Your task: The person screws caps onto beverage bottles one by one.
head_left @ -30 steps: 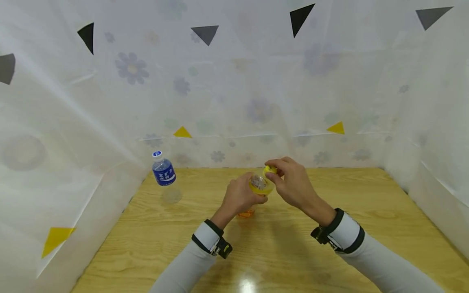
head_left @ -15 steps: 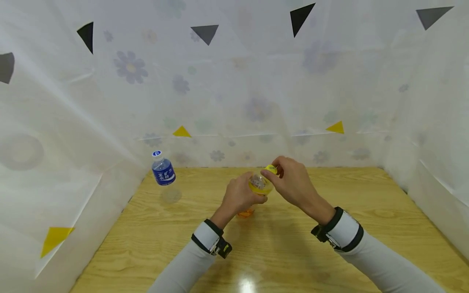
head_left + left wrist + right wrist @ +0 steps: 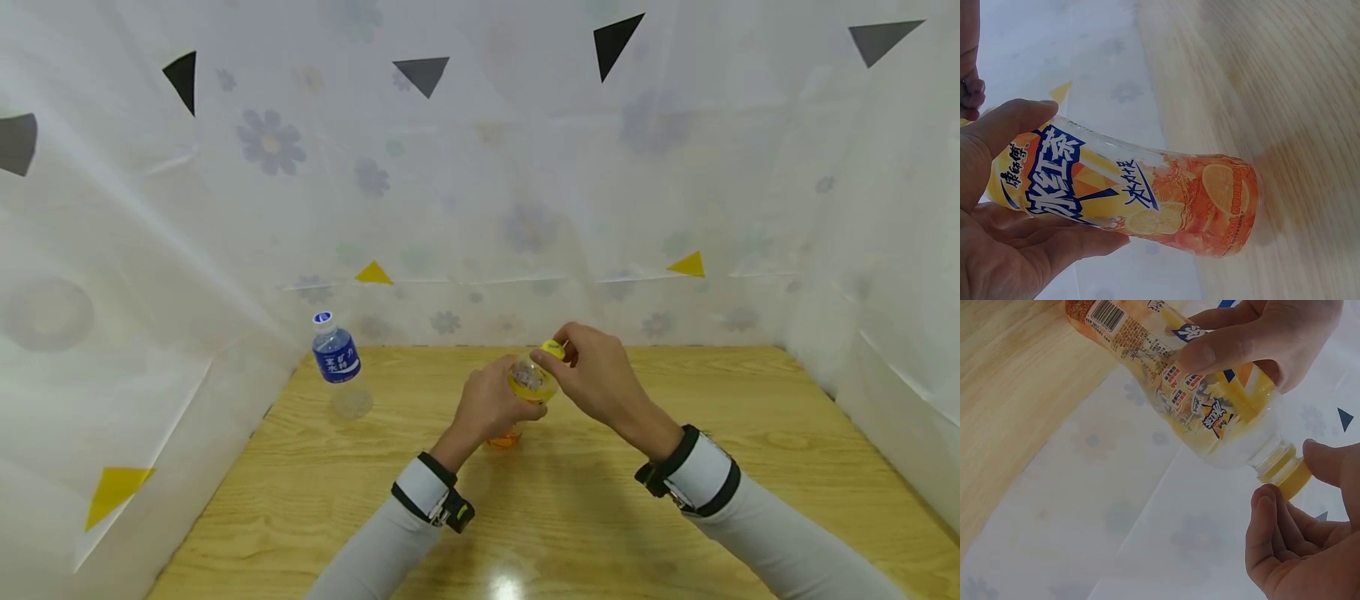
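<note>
My left hand (image 3: 489,397) grips an iced tea bottle (image 3: 1191,203) around its upper label. The bottle is clear plastic with a yellow and orange wrap printed with lemon slices. It leans, neck toward the right, its base on or close to the wooden table. At the mouth, my right hand (image 3: 602,371) pinches the yellow bottle cap (image 3: 1294,480) between thumb and fingers. The right wrist view has the cap at the bottle's neck, with a yellow ring just below it. Whether the threads are engaged, I cannot tell.
A second bottle (image 3: 337,357), clear with a blue label and white cap, stands upright at the table's back left. The wooden table (image 3: 360,508) is bordered by white flowered sheeting (image 3: 480,192) behind and at both sides.
My right hand has brought the cap slightly down and onto the bottle's mouth, and its fingers have shifted around it. My left hand and the bottle have stayed in place.
</note>
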Motion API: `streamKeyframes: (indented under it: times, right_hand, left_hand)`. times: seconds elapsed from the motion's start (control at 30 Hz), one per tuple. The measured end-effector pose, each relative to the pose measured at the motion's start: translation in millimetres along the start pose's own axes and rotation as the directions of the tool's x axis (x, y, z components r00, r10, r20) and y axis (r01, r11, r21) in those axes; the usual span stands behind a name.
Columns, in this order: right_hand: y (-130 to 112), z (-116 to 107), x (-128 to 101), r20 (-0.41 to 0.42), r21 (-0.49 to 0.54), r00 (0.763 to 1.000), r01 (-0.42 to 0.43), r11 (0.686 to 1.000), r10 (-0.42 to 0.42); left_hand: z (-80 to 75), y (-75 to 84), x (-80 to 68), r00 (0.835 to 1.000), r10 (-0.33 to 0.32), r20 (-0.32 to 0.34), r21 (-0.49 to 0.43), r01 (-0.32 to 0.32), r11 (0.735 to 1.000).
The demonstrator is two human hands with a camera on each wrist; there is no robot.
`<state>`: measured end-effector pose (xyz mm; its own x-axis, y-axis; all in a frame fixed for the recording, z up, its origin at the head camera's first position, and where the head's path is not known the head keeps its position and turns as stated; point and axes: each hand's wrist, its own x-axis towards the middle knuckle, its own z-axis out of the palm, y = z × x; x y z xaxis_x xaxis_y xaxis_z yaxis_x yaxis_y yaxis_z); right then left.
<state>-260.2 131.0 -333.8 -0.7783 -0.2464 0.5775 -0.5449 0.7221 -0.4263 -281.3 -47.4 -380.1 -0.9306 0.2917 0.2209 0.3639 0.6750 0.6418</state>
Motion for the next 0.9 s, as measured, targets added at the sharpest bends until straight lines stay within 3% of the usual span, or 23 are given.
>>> streamKeyframes:
  times: [0.57, 0.9]
  right_hand:
    - [3.2, 2.4, -0.7, 0.059, -0.089, 0.996, -0.068, 0.994, 0.073]
    - [2.8, -5.0, -4.9, 0.196, -0.044, 0.966, -0.166, 0.985, 0.172]
  left_hand:
    - [0.9, 2.1, -1.1, 1.000, -0.010, 0.004, -0.017, 0.010, 1.000]
    - [-0.8, 1.4, -1.6, 1.000, -0.012, 0.005, -0.005, 0.012, 1.000]
